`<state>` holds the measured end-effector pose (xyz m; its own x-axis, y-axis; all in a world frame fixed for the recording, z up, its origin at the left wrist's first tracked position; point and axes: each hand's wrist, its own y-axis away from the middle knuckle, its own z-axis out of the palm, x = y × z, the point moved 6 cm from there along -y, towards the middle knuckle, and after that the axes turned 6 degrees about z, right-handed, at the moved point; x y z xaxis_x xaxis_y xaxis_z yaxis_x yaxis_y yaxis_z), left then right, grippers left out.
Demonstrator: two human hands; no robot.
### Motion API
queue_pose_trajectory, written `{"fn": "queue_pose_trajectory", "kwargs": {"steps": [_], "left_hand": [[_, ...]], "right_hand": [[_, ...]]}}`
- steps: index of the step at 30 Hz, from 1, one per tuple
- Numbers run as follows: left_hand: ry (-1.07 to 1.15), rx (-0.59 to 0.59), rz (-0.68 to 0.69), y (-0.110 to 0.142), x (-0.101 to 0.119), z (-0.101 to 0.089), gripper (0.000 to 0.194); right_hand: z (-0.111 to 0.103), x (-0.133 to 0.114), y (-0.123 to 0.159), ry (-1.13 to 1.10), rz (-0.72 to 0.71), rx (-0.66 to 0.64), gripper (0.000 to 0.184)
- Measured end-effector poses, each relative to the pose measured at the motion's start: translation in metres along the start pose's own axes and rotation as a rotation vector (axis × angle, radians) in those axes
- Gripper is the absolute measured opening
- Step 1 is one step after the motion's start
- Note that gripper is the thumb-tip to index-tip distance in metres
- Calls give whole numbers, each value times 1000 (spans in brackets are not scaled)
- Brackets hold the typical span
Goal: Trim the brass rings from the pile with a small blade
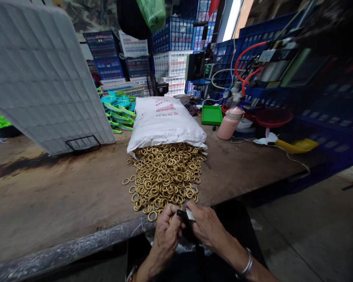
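Note:
A heap of brass-coloured rings [165,176] spills from an open white sack [164,119] onto the worn wooden table [61,196]. Both hands meet just below the table's front edge, in front of the heap. My left hand [166,231] is closed, its fingers pinched against a small black piece [181,214]. My right hand [206,225] is closed on the same small black and silvery piece [190,215] from the other side. A ring may sit between the left fingers, but I cannot make it out.
A large white gridded panel [41,74] leans at the left. Behind the sack lie blue-green plastic parts [119,109], a green tray [211,115], a pink bottle [230,123], a red bowl [272,117] and a machine with hoses [253,66]. Stacked crates [170,51] fill the back.

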<state>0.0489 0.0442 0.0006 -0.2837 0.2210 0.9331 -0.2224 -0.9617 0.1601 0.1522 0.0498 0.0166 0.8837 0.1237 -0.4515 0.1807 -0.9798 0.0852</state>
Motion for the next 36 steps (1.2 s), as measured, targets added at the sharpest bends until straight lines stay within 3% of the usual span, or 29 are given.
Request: {"fn": "queue_pose_trajectory", "kwargs": {"steps": [5, 8, 11, 15, 19, 23, 29, 32, 36], "left_hand": [[8, -72, -67, 13, 9, 8, 35], [92, -144, -133, 19, 11, 16, 35], [179, -150, -158, 15, 6, 17, 38], [232, -192, -140, 8, -2, 16, 36], [381, -135, -153, 5, -2, 11, 22], [466, -125, -217, 3, -2, 11, 21], [550, -153, -237, -1, -10, 7, 15], [565, -150, -255, -4, -13, 4, 15], [568, -123, -231, -11, -11, 4, 13]], "right_hand": [[-5, 30, -9, 161, 163, 35, 26], [-17, 59, -17, 242, 298, 86, 18], [-28, 74, -26, 238, 329, 172, 14], [-26, 76, -41, 196, 347, 191, 14], [-18, 70, -51, 188, 348, 171, 14], [-15, 67, -53, 212, 335, 156, 12], [-21, 80, -55, 224, 389, 156, 12], [-27, 87, -54, 104, 418, 172, 11], [-27, 75, -50, -313, 312, 150, 18]]}}
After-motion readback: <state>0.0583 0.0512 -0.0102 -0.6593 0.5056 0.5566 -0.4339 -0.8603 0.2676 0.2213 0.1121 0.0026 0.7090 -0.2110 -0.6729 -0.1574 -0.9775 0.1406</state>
